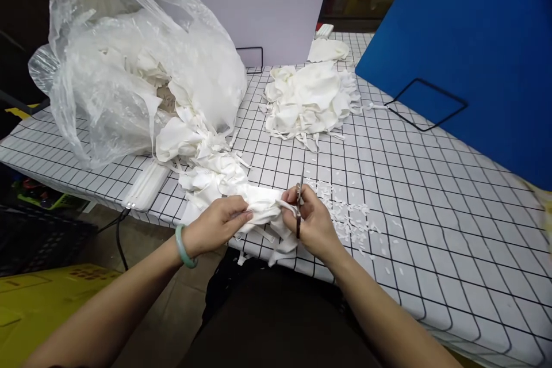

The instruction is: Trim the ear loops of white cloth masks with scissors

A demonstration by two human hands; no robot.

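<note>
Left grip (222, 221) pinching cloth (264, 202); right grip (314, 224) round scissors (298, 225).

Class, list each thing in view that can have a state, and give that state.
White cloth, bunched and held
Scissors, held; open or shut unclear
Left hand, closed on the cloth
Right hand, closed around the scissors, pinching the cloth
Plastic bag, open, more cloth spilling out
Cloth pile, loosely heaped
Scraps, scattered
Bracelet, worn
Blue board, standing
</note>
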